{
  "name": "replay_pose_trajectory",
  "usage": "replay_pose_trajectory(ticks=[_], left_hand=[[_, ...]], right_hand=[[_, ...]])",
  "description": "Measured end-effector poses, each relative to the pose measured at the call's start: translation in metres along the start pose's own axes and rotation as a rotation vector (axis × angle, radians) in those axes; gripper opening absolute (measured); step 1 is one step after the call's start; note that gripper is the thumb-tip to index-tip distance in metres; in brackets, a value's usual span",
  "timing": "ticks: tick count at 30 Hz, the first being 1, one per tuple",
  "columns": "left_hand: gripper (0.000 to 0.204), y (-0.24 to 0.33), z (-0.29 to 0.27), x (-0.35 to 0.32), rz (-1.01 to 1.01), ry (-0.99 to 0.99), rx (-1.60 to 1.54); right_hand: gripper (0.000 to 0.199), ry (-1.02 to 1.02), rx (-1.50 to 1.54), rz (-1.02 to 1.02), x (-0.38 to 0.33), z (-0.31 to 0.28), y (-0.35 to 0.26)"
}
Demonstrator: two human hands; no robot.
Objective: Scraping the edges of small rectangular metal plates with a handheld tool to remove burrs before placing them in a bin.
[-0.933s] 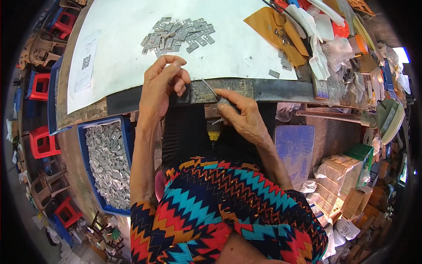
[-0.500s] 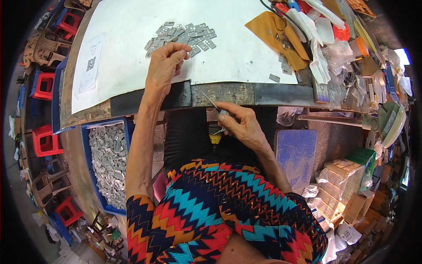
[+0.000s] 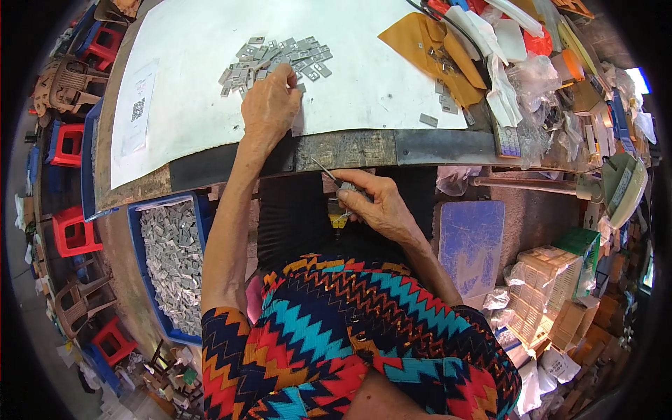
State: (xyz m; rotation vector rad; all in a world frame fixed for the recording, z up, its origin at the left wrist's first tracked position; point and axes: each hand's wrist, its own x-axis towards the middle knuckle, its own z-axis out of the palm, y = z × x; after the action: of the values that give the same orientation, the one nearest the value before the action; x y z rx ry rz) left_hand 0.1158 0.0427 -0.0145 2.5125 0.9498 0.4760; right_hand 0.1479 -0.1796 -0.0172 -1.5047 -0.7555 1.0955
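Observation:
A loose pile of small grey rectangular metal plates [image 3: 308,52] lies on the white sheet [image 3: 364,77] covering the workbench. My left hand [image 3: 269,105] is at the pile's near edge, back of the hand up, fingers curled down against the plates. Its fingertips are mostly hidden, so I cannot see what they pinch. Just below the bench edge, my right hand [image 3: 374,203] is closed round a slim hand tool [image 3: 325,170] with a dark handle and a thin metal shaft. The shaft points up and left, toward the bench edge.
At lower left, a blue bin [image 3: 145,273] is full of similar plates. A brown paper envelope [image 3: 406,38] with small parts lies on the bench's right, beside plastic bags [image 3: 535,84]. Red stools [image 3: 73,231] stand at left; a lamp-like fixture [image 3: 619,192] juts out at right.
My left hand has turned from thumb-side up to back up, with its fingers lowered to the pile. My right hand and the tool have shifted slightly left and down. The whole view has moved a little.

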Motion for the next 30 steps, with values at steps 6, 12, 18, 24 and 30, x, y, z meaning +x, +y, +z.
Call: replay_pose_trajectory(ticks=[6, 12, 18, 24, 30], left_hand=[[0.011, -0.001, -0.012, -0.008, 0.165, -0.116, -0.004], [0.01, -0.001, -0.011, -0.015, 0.225, -0.099, -0.245], [0.005, -0.011, -0.013, -0.016, -0.096, -0.169, -0.872], [0.015, -0.014, -0.029, -0.034, -0.218, -0.167, -1.315], [0.025, 0.005, -0.037, -0.062, -0.2, -0.207, -1.362]], right_hand=[[0.032, -0.01, 0.007, -0.012, -0.001, 0.001, 0.001], [0.032, -0.015, 0.031, 0.007, -0.003, 0.0, 0.004], [0.032, 0.029, 0.016, -0.011, -0.004, -0.001, 0.002], [0.032, 0.02, 0.016, -0.02, -0.003, 0.0, -0.002], [0.032, 0.083, 0.034, -0.044, -0.003, 0.002, -0.016]])
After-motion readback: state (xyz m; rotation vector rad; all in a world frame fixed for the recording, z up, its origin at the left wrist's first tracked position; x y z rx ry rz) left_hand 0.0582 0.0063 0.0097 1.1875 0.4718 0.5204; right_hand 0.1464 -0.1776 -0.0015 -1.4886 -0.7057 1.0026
